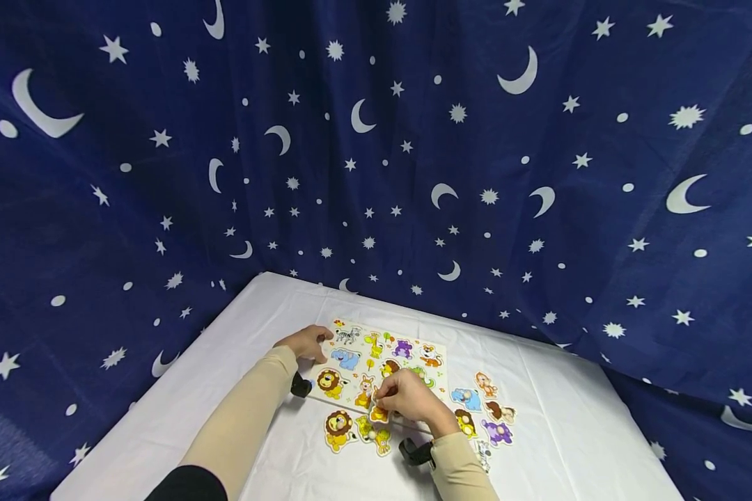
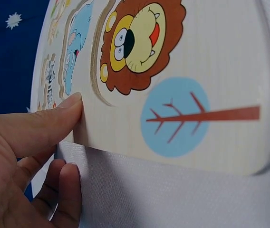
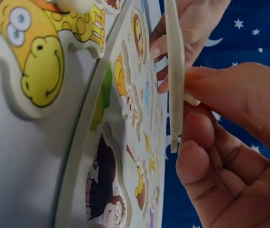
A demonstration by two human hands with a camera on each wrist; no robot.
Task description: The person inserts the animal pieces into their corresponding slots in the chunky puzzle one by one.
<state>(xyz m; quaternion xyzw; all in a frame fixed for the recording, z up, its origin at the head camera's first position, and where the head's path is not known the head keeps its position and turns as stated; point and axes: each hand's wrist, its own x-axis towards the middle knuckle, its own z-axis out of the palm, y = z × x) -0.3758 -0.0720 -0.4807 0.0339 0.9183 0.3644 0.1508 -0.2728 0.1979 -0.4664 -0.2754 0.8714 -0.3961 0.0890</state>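
Note:
My left hand (image 1: 307, 342) rests at the left edge of a pale wooden animal puzzle board (image 1: 435, 393). In the left wrist view its thumb (image 2: 68, 111) touches the board near the printed elephant (image 2: 78, 42), while the other fingers bend loosely beside the edge. Over the board's front edge, my right hand (image 1: 410, 396) pinches an orange animal puzzle piece (image 1: 379, 415) by its small knob. That piece (image 3: 174, 71) stands on edge in the right wrist view, its picture hidden. Below the right hand lie a giraffe piece (image 1: 374, 436) and a lion piece (image 1: 338, 430).
To the board's right lie an elephant piece (image 1: 466, 399), a monkey piece (image 1: 485, 384), a purple hippo piece (image 1: 498, 433), a zebra piece (image 1: 484, 454) and others. A white cloth (image 1: 276, 299) covers the table. A dark blue star-patterned curtain (image 1: 376, 174) hangs behind.

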